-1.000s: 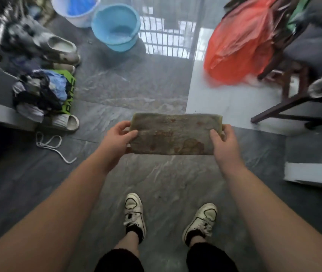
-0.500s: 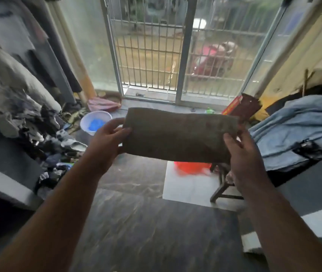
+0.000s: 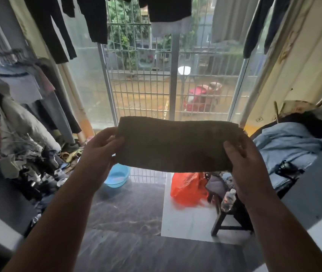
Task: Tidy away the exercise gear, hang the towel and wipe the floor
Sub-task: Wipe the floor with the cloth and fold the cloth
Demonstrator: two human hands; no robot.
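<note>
both my hands, left [image 3: 99, 148] and right [image 3: 242, 154], pinch towel [image 3: 176, 146] ends; loose pinch risks drop toward basin [image 3: 117, 176], 7 o'clock.

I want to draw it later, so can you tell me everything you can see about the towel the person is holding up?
The towel is a dull greenish-brown strip, wider than tall, with a rough, fuzzy cloth look. It seems folded flat and looks dark against the bright window behind it. It is stretched out level in the air, sagging a little in the middle. The left hand pinches its left end and the right hand pinches its right end. Nothing else touches it.
</note>
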